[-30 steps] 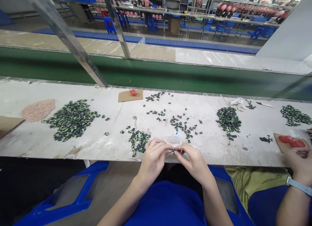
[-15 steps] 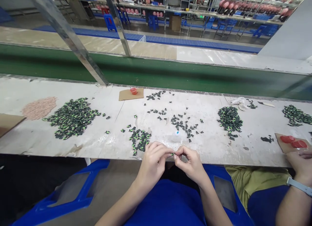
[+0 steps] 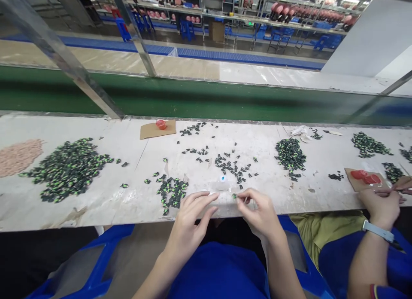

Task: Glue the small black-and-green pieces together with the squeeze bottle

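Observation:
Between the thumb and forefinger of my right hand (image 3: 257, 211) is a small black-and-green piece (image 3: 234, 196), held just above the table near its front edge. My left hand (image 3: 193, 219) hovers to the left with fingers apart and nothing in them. Just beyond it lies a loose cluster of black-and-green pieces (image 3: 174, 190). Scattered small black parts (image 3: 230, 165) lie ahead of both hands. A small, clear, blue-tipped object (image 3: 222, 183) rests on the table between the hands; its kind is unclear.
A large heap of black-and-green pieces (image 3: 69, 168) and pale pink parts (image 3: 19, 156) are on the left. A red cup (image 3: 161, 124) sits on cardboard (image 3: 146, 130). Another heap (image 3: 290, 154) lies to the right. A co-worker's hand (image 3: 381, 204) is beside red containers (image 3: 371, 179).
My hands have come apart: the left has let go and opened, while the right keeps the small piece and has shifted slightly right. The camera view has turned to the right.

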### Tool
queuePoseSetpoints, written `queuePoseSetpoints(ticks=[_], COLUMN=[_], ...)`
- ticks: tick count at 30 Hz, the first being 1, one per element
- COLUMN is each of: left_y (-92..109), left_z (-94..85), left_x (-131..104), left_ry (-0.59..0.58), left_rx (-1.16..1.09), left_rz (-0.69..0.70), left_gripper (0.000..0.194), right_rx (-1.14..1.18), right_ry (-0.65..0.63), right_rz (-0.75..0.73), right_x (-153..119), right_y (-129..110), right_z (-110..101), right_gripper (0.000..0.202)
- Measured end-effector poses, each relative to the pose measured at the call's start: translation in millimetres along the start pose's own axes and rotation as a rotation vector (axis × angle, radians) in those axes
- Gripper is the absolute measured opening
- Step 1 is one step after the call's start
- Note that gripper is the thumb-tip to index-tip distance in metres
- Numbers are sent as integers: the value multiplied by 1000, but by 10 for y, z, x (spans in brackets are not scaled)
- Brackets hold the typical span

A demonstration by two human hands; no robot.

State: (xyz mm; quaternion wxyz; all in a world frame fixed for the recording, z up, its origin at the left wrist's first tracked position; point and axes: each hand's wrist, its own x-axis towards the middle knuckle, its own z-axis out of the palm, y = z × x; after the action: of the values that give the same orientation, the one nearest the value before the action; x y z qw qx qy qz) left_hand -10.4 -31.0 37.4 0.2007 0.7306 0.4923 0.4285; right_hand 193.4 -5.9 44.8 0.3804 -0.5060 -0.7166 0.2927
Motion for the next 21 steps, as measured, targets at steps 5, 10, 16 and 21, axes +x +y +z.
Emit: queuePoseSetpoints(ticks=[5, 10, 16, 21], left_y=[-121, -206, -196, -322], left_z=[-185, -238, -236, -296], left_x=[-64, -129, -152, -188], left_ry=[86, 89, 85, 93], left_rx=[-12, -34, -51, -3], left_rz=[-143, -250, -307, -309], left_gripper=[17, 18, 19, 20], right_rx=[-319, -566, -631, -733], right_ry=[510, 744, 228, 55], right_rz=[275, 462, 238, 221], right_x=[123, 312, 755, 979], right_y=[506, 790, 878, 993], right_z=[-465, -627, -300, -271], right_gripper=[20, 40, 33, 21])
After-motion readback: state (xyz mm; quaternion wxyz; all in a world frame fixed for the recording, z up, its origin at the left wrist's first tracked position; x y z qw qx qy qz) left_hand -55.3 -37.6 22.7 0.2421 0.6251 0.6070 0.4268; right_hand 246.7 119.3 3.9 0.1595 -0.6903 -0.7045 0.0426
